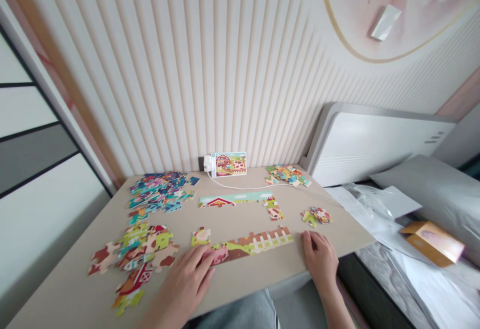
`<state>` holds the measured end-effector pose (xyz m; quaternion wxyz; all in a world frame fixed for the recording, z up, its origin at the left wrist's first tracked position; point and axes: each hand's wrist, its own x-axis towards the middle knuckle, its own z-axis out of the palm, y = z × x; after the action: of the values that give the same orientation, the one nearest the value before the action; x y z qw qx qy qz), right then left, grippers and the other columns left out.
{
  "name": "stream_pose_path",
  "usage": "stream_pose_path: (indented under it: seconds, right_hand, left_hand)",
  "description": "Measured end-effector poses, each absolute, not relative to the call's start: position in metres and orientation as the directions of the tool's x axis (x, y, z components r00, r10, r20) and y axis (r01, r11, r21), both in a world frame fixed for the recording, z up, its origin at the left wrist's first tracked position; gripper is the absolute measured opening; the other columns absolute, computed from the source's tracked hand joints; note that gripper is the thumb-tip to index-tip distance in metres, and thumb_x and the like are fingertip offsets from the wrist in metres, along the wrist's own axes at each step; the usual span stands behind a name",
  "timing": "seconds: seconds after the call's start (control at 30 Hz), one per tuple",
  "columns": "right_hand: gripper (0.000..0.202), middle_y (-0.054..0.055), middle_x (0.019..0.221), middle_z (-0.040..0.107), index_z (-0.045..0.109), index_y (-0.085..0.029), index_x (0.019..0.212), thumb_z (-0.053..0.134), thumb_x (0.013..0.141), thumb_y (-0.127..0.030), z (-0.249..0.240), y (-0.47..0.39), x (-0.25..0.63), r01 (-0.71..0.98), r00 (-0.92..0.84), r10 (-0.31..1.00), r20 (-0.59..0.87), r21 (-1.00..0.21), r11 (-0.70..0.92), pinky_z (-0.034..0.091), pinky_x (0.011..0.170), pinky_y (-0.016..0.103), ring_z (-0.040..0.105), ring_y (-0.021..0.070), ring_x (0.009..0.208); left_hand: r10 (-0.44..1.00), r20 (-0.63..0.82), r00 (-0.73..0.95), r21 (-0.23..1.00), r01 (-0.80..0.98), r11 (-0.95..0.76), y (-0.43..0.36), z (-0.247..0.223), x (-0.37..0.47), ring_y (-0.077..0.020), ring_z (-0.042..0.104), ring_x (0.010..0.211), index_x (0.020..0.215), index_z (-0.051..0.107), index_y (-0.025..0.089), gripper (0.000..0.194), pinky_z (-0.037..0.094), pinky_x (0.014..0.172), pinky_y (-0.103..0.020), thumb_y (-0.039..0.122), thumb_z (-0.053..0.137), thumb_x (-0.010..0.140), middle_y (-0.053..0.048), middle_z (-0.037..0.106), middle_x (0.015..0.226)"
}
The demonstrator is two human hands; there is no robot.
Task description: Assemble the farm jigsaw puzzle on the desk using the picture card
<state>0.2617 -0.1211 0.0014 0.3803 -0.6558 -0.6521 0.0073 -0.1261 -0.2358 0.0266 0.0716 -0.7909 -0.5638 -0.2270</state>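
Observation:
My left hand [189, 274] lies with its fingers stretched out over the left end of a joined puzzle strip [247, 247], touching the pink pig piece [219, 256]. Just above the fingertips is a loose puzzle piece [201, 236] with a pale animal on it. On the table's front edge, right of the strip, rests my right hand [320, 256], its fingers curled in and nothing visible in them. Farther back, a joined top border [234, 199] with a red roof runs into a short right side [273, 208] showing a cow.
Loose puzzle pieces form piles: a blue-purple pile [161, 189], a farm pile [142, 249], a back-right pile [288, 174] and a small pile [317, 215]. A reference picture [230, 164] leans against the wall beside a charger [207, 163]; its white cable [240, 188] crosses the table [240, 221].

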Motion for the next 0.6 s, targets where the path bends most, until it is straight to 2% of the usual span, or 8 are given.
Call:
stream_pose_path:
  seconds: [0.23, 0.3, 0.37, 0.43, 0.5, 0.6]
  right_hand:
    - [0.049, 0.012, 0.112, 0.073, 0.076, -0.022, 0.093, 0.036, 0.102, -0.05, 0.001, -0.128, 0.261, 0.884, 0.09, 0.88, 0.467, -0.444, 0.145, 0.044, 0.099, 0.042, 0.063, 0.0297, 0.107]
    - [0.047, 0.013, 0.126, 0.068, 0.076, -0.022, 0.109, 0.038, 0.1, -0.048, -0.001, -0.127, 0.262, 0.913, 0.111, 0.876, 0.469, -0.396, 0.096, 0.042, 0.103, 0.045, 0.06, 0.0311, 0.115]
    - [0.049, 0.013, 0.142, 0.06, 0.069, -0.023, 0.129, 0.041, 0.097, -0.047, -0.001, -0.125, 0.262, 0.946, 0.133, 0.883, 0.45, -0.324, 0.023, 0.039, 0.107, 0.048, 0.054, 0.0328, 0.128]
    - [0.052, 0.013, 0.151, 0.052, 0.063, -0.024, 0.139, 0.043, 0.096, -0.046, 0.001, -0.123, 0.261, 0.967, 0.125, 0.906, 0.404, -0.252, -0.021, 0.035, 0.112, 0.051, 0.046, 0.0333, 0.138]
    - [0.052, 0.012, 0.152, 0.051, 0.063, -0.023, 0.139, 0.042, 0.097, -0.045, 0.002, -0.12, 0.261, 0.977, 0.095, 0.926, 0.364, -0.212, -0.017, 0.032, 0.114, 0.053, 0.043, 0.0331, 0.141]
    - [0.049, 0.011, 0.146, 0.057, 0.066, -0.023, 0.134, 0.04, 0.098, -0.045, 0.005, -0.115, 0.267, 0.973, 0.047, 0.933, 0.357, -0.226, 0.037, 0.034, 0.113, 0.05, 0.046, 0.0313, 0.139]
  left_hand:
    - [0.858, 0.479, 0.187, 0.241, 0.911, -0.333, -0.239, 0.023, -0.127, -0.0267, 0.064, 0.118, 0.129, 0.067, 0.031, 0.035, 0.056, 0.101, -0.042, 0.032, 0.055, 0.096, -0.007, 0.067, 0.127]
    - [0.86, 0.47, 0.197, 0.233, 0.912, -0.336, -0.24, 0.023, -0.127, -0.0268, 0.063, 0.119, 0.132, 0.066, 0.031, 0.037, 0.056, 0.102, -0.043, 0.032, 0.055, 0.096, -0.007, 0.067, 0.128]
    - [0.862, 0.46, 0.215, 0.22, 0.913, -0.345, -0.241, 0.023, -0.127, -0.0266, 0.063, 0.12, 0.135, 0.064, 0.033, 0.039, 0.055, 0.103, -0.043, 0.031, 0.054, 0.097, -0.007, 0.066, 0.129]
    - [0.86, 0.457, 0.226, 0.215, 0.911, -0.353, -0.241, 0.021, -0.128, -0.0264, 0.063, 0.12, 0.135, 0.064, 0.034, 0.04, 0.056, 0.102, -0.042, 0.03, 0.054, 0.097, -0.007, 0.066, 0.129]
    - [0.858, 0.461, 0.227, 0.216, 0.909, -0.356, -0.24, 0.021, -0.129, -0.0263, 0.063, 0.119, 0.134, 0.064, 0.035, 0.039, 0.057, 0.101, -0.041, 0.03, 0.055, 0.097, -0.006, 0.066, 0.129]
    - [0.858, 0.461, 0.227, 0.21, 0.911, -0.354, -0.239, 0.02, -0.13, -0.0263, 0.063, 0.12, 0.135, 0.064, 0.035, 0.04, 0.057, 0.1, -0.041, 0.03, 0.055, 0.096, -0.006, 0.066, 0.129]
